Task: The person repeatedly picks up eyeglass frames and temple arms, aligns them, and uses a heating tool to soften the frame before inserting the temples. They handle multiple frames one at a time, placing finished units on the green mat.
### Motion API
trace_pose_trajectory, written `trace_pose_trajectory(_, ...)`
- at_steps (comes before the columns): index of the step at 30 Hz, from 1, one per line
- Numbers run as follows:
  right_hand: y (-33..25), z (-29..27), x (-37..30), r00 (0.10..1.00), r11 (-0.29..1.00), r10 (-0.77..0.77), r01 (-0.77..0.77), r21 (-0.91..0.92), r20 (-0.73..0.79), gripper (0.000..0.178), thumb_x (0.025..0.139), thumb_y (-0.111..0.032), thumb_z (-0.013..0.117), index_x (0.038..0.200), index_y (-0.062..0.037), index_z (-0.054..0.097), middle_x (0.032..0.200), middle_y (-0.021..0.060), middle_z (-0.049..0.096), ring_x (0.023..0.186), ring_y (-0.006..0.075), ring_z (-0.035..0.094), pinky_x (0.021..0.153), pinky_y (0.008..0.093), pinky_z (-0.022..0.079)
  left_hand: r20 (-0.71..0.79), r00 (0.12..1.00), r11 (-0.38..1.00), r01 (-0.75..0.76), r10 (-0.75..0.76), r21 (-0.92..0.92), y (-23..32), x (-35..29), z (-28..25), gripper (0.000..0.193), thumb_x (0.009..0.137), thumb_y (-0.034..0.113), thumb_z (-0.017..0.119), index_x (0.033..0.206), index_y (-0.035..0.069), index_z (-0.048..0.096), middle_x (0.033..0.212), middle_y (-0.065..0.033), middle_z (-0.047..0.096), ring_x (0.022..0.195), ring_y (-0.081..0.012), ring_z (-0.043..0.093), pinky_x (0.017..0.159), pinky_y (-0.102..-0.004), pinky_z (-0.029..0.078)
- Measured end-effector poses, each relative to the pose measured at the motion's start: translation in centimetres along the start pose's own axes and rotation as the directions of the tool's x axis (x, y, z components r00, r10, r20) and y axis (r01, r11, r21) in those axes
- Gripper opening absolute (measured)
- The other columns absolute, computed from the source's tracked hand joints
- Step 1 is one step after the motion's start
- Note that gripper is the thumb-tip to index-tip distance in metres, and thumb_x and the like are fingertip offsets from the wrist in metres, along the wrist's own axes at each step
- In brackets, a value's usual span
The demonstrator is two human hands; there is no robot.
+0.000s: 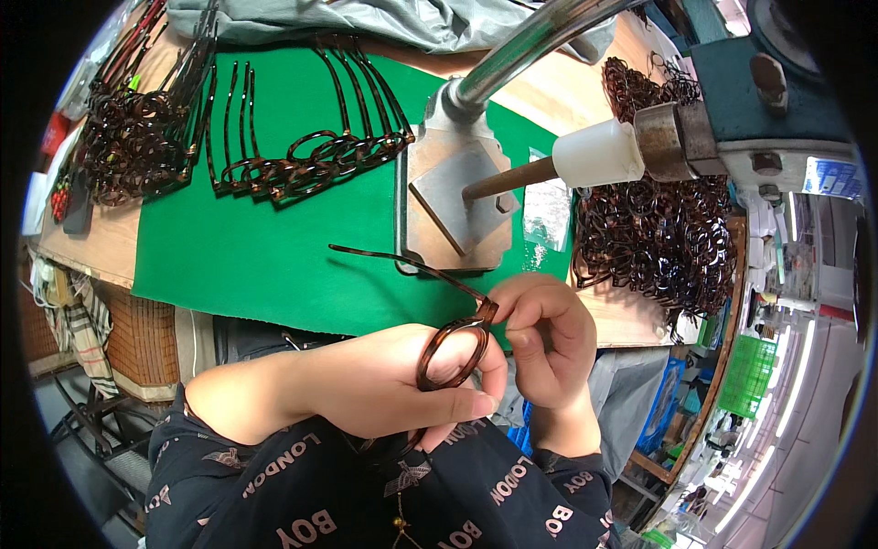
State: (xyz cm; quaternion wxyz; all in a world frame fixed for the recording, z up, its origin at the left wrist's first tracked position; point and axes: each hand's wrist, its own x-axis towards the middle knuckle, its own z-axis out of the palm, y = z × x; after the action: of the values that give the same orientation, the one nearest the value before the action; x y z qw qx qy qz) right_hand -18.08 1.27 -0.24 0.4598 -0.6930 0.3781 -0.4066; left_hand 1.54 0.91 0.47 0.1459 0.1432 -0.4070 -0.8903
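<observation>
We pinch the tortoiseshell frame (424,366) in our left fingers (457,403), right fingers (540,316) curled at its hinge (487,310), hold unclear; over-twisting could snap it

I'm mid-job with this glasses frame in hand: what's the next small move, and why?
I'd probably steady the hinge with the right hand: its fingers are right by the hinge, the left hand holds the glasses frame at one rim, and the temple sticks out over the green mat, its free end touched by neither hand.
</observation>
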Motion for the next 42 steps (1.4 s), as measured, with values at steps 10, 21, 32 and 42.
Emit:
trace_pose_trajectory(10,-0.4,0.8,2.3,0.980,0.973,-0.196,0.200,-0.116,0.043,0.006,0.077,0.001,0.061,0.079,-0.0004,0.055,0.077,0.0121,0.060,0.074,0.0279,0.061,0.069,0.0351,0.050,-0.050,0.999,0.998,-0.006,0.009,0.055,0.2,-0.5,0.1,0.012,0.090,0.015,0.050,0.086,0.003,0.051,0.060,0.0001,0.054,0.053,-0.0066,0.054,0.052,-0.0199,0.039)
trace_pose_trajectory(21,0.4,0.3,3.0,0.981,0.980,-0.180,0.172,0.102,0.077,0.008,0.079,-0.002,0.062,0.080,0.0005,0.055,0.071,0.0138,0.060,0.066,0.0274,0.061,0.062,0.0382,0.051,-0.036,0.999,0.999,-0.030,0.032,0.043,0.3,-0.6,0.1,0.015,0.091,0.017,0.051,0.089,0.003,0.049,0.057,-0.0004,0.055,0.052,-0.0070,0.054,0.051,-0.0201,0.039)
trace_pose_trajectory(32,-0.6,-0.3,3.8,0.977,0.924,0.096,-0.159,0.347,0.191,0.009,0.077,0.002,0.065,0.081,0.0008,0.057,0.078,0.0112,0.060,0.075,0.0227,0.061,0.067,0.0319,0.049,-0.043,0.999,1.000,0.009,-0.008,0.010,0.7,-0.5,0.2,0.013,0.091,0.015,0.051,0.090,0.003,0.050,0.063,-0.0010,0.054,0.053,-0.0086,0.055,0.051,-0.0213,0.041)
trace_pose_trajectory(42,0.4,-1.0,4.0,0.928,0.752,0.192,-0.348,0.560,0.318,0.017,0.080,0.004,0.064,0.093,-0.0013,0.054,0.090,0.0051,0.060,0.085,0.0091,0.057,0.076,0.0228,0.047,-0.020,0.997,0.996,-0.073,0.072,-0.054,0.8,-0.4,0.4,0.012,0.091,0.014,0.051,0.092,0.002,0.051,0.061,-0.0016,0.056,0.054,-0.0087,0.055,0.053,-0.0210,0.041)
